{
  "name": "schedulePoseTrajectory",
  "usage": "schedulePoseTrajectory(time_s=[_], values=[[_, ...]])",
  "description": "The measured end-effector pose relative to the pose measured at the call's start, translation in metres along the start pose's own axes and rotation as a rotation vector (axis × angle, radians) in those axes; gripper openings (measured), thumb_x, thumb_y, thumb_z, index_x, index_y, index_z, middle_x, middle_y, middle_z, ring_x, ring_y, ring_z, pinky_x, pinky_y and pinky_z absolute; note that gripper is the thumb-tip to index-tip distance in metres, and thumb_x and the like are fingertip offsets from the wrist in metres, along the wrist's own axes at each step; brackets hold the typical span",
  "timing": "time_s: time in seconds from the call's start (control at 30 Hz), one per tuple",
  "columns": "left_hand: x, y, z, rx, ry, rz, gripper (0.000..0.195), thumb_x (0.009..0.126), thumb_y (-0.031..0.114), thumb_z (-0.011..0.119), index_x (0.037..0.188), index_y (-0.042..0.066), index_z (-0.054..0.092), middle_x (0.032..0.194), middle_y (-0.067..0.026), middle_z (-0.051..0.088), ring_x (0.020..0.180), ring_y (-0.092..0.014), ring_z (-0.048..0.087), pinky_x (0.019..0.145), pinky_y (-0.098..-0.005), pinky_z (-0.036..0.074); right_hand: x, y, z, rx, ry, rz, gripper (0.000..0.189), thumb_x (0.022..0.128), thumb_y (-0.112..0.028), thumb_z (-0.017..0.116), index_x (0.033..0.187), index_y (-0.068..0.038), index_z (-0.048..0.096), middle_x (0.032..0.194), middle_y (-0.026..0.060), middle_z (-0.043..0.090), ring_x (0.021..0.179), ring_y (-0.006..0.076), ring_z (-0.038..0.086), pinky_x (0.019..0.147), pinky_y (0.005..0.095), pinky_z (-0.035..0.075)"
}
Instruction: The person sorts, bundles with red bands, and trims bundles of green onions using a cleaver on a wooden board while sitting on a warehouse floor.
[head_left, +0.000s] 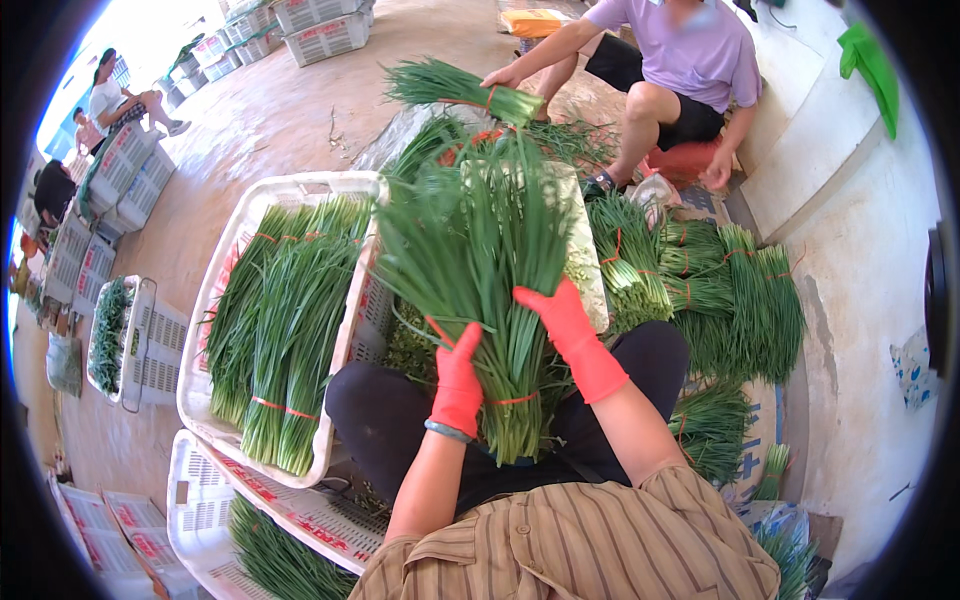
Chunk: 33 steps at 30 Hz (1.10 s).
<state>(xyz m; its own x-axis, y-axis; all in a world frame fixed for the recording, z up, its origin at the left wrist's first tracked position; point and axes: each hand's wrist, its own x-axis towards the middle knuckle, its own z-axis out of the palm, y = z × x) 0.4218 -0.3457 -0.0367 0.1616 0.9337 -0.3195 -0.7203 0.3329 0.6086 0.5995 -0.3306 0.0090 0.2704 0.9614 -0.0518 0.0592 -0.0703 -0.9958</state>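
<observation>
A large bundle of green garlic chives (510, 352) stands upright over my lap, its pale cut ends down and a red band round its lower part. My left hand (457, 382), in a red rubber glove, grips its left side. On the right, my gloved right hand (570, 337) presses against the leaves with the thumb pointing left. The leaf tips are blurred and fan out over a pale board (589, 262) strewn with trimmings. To the left, a white plastic crate (199, 345) holds several banded chive bundles (292, 330).
A seated person (675, 67) across from me holds another banded bundle (465, 90). Banded chives (750, 300) are piled along the wall at right. Below the near crate is a second white crate (184, 487) with chives. Stacked crates (131, 176) and seated people are farther left.
</observation>
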Motion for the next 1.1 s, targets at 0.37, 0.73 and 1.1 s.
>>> schedulePoseTrajectory(time_s=[0.37,0.73,1.1], values=[[0.008,0.042,0.024,0.212,0.032,0.096,0.057,0.091,0.018,0.071,0.14,0.002,0.046,0.121,-0.0111,0.065,0.101,-0.024,0.066,0.089,-0.0392,0.055,-0.04,0.011,-0.007,-0.186,-0.295,-0.003,0.115,0.083,-0.022,0.081,0.158,-0.007,-0.005,0.151,0.0265,0.036,0.125,0.0287,0.053,0.097,0.0386,0.052],[-0.01,0.051,0.005,0.556,-0.089,0.153,0.065,0.097,0.022,0.062,0.152,0.005,0.033,0.151,-0.0151,0.041,0.136,-0.03,0.043,0.113,-0.0431,0.036,-0.039,0.051,-0.036,0.538,-0.412,0.04,0.057,0.084,-0.012,0.07,0.137,-0.001,0.052,0.125,0.0069,0.064,0.118,0.0169,0.058,0.1,0.0357,0.046],[-0.003,-0.005,-0.003,0.235,-0.176,-0.054,0.045,0.091,0.019,0.072,0.131,0.001,0.058,0.121,-0.0079,0.067,0.104,-0.022,0.066,0.092,-0.0383,0.052,0.027,-0.008,-0.012,0.29,-0.054,0.026,0.057,0.081,-0.009,0.075,0.132,0.0,0.052,0.117,0.0101,0.066,0.101,0.0197,0.064,0.091,0.0336,0.051]])
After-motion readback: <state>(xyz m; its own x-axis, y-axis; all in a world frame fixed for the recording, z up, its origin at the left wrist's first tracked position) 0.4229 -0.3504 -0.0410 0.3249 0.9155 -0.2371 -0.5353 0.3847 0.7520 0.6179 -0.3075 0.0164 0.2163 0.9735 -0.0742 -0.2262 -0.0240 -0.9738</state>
